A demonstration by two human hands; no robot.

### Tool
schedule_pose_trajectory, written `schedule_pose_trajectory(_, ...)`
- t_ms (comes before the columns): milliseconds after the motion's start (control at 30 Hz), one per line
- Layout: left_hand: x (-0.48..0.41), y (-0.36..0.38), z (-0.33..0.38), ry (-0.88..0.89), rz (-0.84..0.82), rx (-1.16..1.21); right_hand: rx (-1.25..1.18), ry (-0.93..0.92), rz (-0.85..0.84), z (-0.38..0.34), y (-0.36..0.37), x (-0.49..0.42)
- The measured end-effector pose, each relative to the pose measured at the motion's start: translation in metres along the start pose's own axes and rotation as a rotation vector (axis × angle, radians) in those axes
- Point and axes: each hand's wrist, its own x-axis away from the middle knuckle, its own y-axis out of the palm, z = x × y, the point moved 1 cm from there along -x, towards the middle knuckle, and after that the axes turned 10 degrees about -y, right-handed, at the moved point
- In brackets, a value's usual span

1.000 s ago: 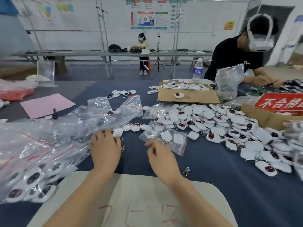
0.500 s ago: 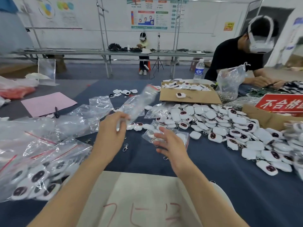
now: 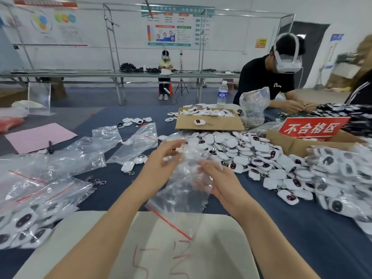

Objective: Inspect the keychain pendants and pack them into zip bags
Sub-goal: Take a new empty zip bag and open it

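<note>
A clear, glossy plastic zip bag (image 3: 181, 190) is gleaming over the matt cloth table cover (image 3: 281, 228), beside matt pendants (image 3: 231, 143) and a cardboard box (image 3: 209, 126).

Factory packing floor: long workbenches (image 3: 80, 74), wall charts (image 3: 171, 29), pendant heaps (image 3: 241, 150), red sign (image 3: 314, 127).

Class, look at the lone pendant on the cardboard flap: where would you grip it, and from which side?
Probably pinch the pendant across its white body, coming from above. It lies flat, face up on the cardboard flap, clear of others, its metal clip trailing right.
</note>
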Motion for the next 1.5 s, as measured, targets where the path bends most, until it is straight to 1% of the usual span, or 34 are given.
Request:
schedule_pose_trajectory(67,0.004,0.004,-0.002,-0.284,-0.028,0.297,-0.102,-0.009,0.176,-0.004,-0.013,0.006)
schedule_pose_trajectory(100,0.006,0.006,-0.007,-0.419,-0.086,0.398,-0.146,-0.015,0.244,-0.006,-0.021,0.009)
schedule_pose_trajectory(133,0.009,0.010,-0.011,-0.499,-0.150,0.429,-0.179,-0.024,0.297,-0.008,-0.028,0.013)
schedule_pose_trajectory(167,0.013,0.016,-0.013,-0.541,-0.204,0.439,-0.193,-0.033,0.342,-0.009,-0.034,0.017)
schedule_pose_trajectory(200,0.019,0.024,-0.015,-0.548,-0.235,0.433,-0.196,-0.041,0.379,-0.008,-0.040,0.021)
schedule_pose_trajectory(233,0.024,0.033,-0.015,-0.531,-0.239,0.395,-0.201,-0.045,0.405,-0.008,-0.045,0.026)
schedule_pose_trajectory(300,0.032,0.051,-0.016,-0.444,-0.175,0.268,-0.217,-0.043,0.432,-0.006,-0.054,0.037)
schedule_pose_trajectory(367,0.035,0.064,-0.016,-0.377,-0.085,0.221,-0.203,-0.050,0.419,-0.008,-0.069,0.048)
schedule_pose_trajectory(400,0.036,0.068,-0.014,-0.350,-0.063,0.209,-0.158,-0.051,0.398,-0.011,-0.078,0.053)
schedule_pose_trajectory(467,0.037,0.073,-0.009,-0.292,-0.086,0.142,0.003,-0.046,0.353,-0.021,-0.094,0.060)
schedule_pose_trajectory(533,0.041,0.079,-0.004,-0.252,-0.158,0.050,0.177,-0.059,0.349,-0.029,-0.107,0.063)
schedule_pose_trajectory(600,0.045,0.085,0.002,-0.220,-0.200,0.014,0.284,-0.113,0.370,-0.034,-0.110,0.063)
schedule_pose_trajectory(633,0.047,0.089,0.005,-0.211,-0.189,0.016,0.331,-0.157,0.376,-0.036,-0.110,0.063)
schedule_pose_trajectory(667,0.048,0.093,0.007,-0.211,-0.147,0.014,0.386,-0.205,0.387,-0.035,-0.110,0.064)
schedule_pose_trajectory(733,0.051,0.098,0.008,-0.230,-0.006,0.001,0.503,-0.276,0.442,-0.032,-0.111,0.065)
schedule_pose_trajectory(800,0.056,0.101,0.007,-0.243,0.084,-0.009,0.633,-0.298,0.495,-0.025,-0.115,0.067)
schedule_pose_trajectory(933,0.067,0.107,-0.001,-0.288,0.058,-0.009,0.932,-0.218,0.488,-0.011,-0.121,0.071)
schedule_pose_trajectory(1000,0.071,0.110,-0.010,-0.328,0.024,-0.004,1.096,-0.143,0.428,-0.009,-0.126,0.071)
schedule_pose_trajectory(1033,0.072,0.110,-0.014,-0.346,0.004,-0.041,1.196,-0.080,0.382,-0.008,-0.129,0.070)
schedule_pose_trajectory(1100,0.072,0.108,-0.023,-0.370,-0.043,-0.186,1.375,0.051,0.308,-0.008,-0.133,0.066)
schedule_pose_trajectory(1133,0.070,0.106,-0.026,-0.382,-0.057,-0.269,1.428,0.088,0.287,-0.008,-0.134,0.064)
schedule_pose_trajectory(1200,0.062,0.099,-0.029,-0.388,-0.037,-0.478,1.510,0.051,0.293,-0.012,-0.132,0.059)
schedule_pose_trajectory(1267,0.047,0.095,-0.026,-0.346,0.012,-0.647,1.527,-0.083,0.344,-0.017,-0.126,0.051)
schedule_pose_trajectory(1333,0.027,0.096,-0.022,-0.263,0.059,-0.687,1.396,-0.183,0.373,-0.018,-0.117,0.039)
schedule_pose_trajectory(1400,-0.001,0.103,-0.021,-0.176,0.069,-0.752,1.198,-0.211,0.349,-0.014,-0.105,0.023)
schedule_pose_trajectory(1500,-0.046,0.122,-0.030,-0.113,0.004,-1.003,1.033,-0.202,0.309,0.001,-0.087,0.002)
